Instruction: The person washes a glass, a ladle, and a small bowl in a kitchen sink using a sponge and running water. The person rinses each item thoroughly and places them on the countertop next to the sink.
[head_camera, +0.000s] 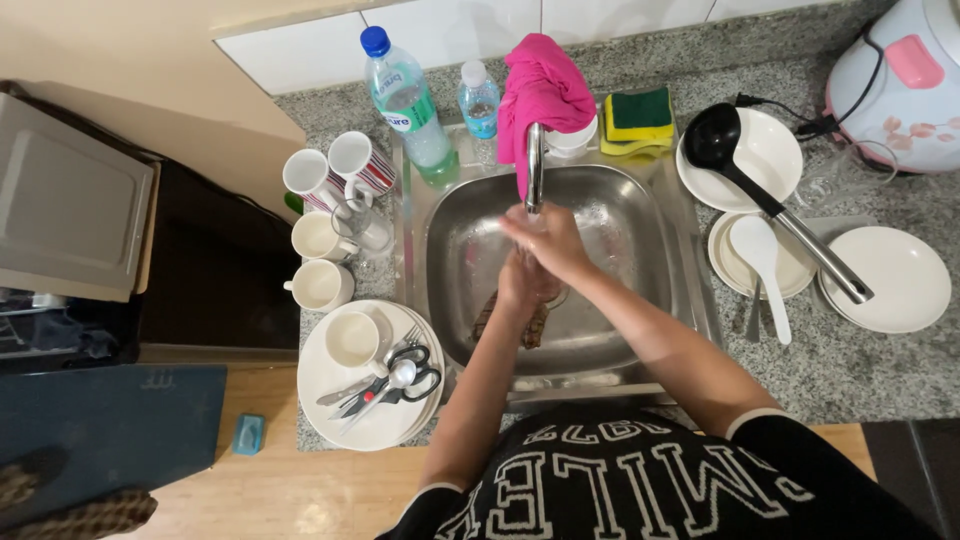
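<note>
My two hands meet under the tap (534, 165) over the steel sink (630, 250). My right hand (552, 240) lies on top, its fingers reaching toward the spout. My left hand (518, 285) sits just beneath it, touching it. A curved clear edge, perhaps a glass (556, 296), shows between the hands, too unclear to tell. A brown object (536, 328) lies on the sink floor below my hands. A pink cloth (542, 90) hangs over the top of the tap.
Left of the sink stand several mugs (318, 285) and a plate stack (335, 400) holding a cup, scissors and cutlery. Two bottles (410, 100) and sponges (638, 120) sit behind. White plates (905, 280), a black ladle (712, 138), a white spoon (760, 250) and a rice cooker (900, 80) are on the right.
</note>
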